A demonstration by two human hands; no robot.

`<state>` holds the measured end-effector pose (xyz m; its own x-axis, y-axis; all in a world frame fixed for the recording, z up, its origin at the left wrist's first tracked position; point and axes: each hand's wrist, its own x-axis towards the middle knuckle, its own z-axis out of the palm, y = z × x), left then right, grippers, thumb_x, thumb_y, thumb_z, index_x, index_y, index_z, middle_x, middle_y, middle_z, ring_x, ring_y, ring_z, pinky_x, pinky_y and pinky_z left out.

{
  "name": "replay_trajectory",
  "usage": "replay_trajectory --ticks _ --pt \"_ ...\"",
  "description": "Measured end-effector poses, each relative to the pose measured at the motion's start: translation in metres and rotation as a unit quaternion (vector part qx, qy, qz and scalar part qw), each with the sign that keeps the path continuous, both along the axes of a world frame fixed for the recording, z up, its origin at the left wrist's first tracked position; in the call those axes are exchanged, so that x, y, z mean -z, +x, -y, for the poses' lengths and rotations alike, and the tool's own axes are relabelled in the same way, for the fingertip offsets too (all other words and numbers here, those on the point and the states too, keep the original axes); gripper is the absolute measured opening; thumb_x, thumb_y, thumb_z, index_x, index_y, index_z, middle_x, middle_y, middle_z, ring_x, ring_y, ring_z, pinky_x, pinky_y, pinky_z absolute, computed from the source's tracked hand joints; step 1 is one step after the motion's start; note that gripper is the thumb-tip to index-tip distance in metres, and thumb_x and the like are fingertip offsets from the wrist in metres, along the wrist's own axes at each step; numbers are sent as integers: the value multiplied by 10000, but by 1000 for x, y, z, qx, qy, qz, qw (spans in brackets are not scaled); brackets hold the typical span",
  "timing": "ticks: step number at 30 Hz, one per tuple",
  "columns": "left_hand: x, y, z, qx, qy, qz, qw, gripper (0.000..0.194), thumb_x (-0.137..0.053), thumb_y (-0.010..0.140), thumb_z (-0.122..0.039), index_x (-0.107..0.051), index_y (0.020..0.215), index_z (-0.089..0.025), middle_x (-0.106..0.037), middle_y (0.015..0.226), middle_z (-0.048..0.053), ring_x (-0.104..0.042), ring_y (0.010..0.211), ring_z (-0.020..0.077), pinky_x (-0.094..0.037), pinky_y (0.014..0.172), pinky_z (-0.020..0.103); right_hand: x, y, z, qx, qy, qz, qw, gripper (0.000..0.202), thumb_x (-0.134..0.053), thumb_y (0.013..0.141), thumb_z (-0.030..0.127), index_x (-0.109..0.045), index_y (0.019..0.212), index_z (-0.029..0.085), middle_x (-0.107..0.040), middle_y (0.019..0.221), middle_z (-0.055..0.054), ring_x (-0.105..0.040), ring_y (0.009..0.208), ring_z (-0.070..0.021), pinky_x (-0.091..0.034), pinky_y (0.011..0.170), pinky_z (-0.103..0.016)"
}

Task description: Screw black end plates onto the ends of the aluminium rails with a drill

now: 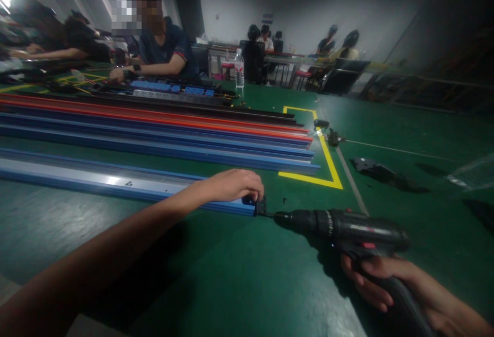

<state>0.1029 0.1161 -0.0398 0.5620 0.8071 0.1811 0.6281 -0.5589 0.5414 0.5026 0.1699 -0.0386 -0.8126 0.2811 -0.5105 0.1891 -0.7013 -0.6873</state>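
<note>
In the head view a long blue metal rail (227, 206) lies on the green table, with a small black end cap (261, 206) at its right end. My left hand (237, 185) is closed over that end, its curled fingertips at the end cap; the fingers partly hide it. My right hand (370, 275) is wrapped round the grip of a black cordless drill (347, 226) with red marks. The drill lies level, pointing left, and its bit (266, 215) meets the end cap. A tiny dark screw-like piece (284, 200) lies just behind the bit.
Several blue, red and black rails (231, 139) lie side by side beyond, near yellow tape (332, 170). Dark scraps (370, 166) and small black parts (332, 137) lie to the right. A water bottle (239, 69) stands farther back; a person (162, 51) sits across the table.
</note>
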Motion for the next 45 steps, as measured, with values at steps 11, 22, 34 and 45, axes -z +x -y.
replay_trajectory --ticks 11,22,34,45 --pt "0 0 0 4 1 -1 1000 226 -512 944 -71 -694 907 -199 -679 905 18 -610 861 135 -451 790 261 1 1 0 7 -1 2 1000 262 -752 829 293 -743 978 77 -686 811 -77 -543 501 -48 -520 545 -205" --pt "-1 0 0 5 1 6 1000 236 -511 932 -52 -693 906 -199 -676 896 13 -601 842 127 -445 774 259 3 1 2 18 -9 -2 1000 227 -740 841 276 -746 939 72 -658 757 -56 -530 482 -49 -504 518 -198" --pt "-2 1 0 -1 -2 -2 1000 222 -519 936 -59 -689 895 -197 -670 895 10 -600 838 123 -441 768 245 4 1 1 5 -2 -13 1000 223 -704 864 276 -733 916 61 -633 730 -44 -504 478 -45 -481 513 -190" --pt "-1 0 -1 -1 -8 -1 1000 226 -520 938 -62 -697 900 -197 -678 908 14 -609 855 127 -446 784 255 15 4 2 36 7 -35 999 252 -711 835 282 -744 952 62 -666 776 -78 -475 465 -38 -489 485 -186"
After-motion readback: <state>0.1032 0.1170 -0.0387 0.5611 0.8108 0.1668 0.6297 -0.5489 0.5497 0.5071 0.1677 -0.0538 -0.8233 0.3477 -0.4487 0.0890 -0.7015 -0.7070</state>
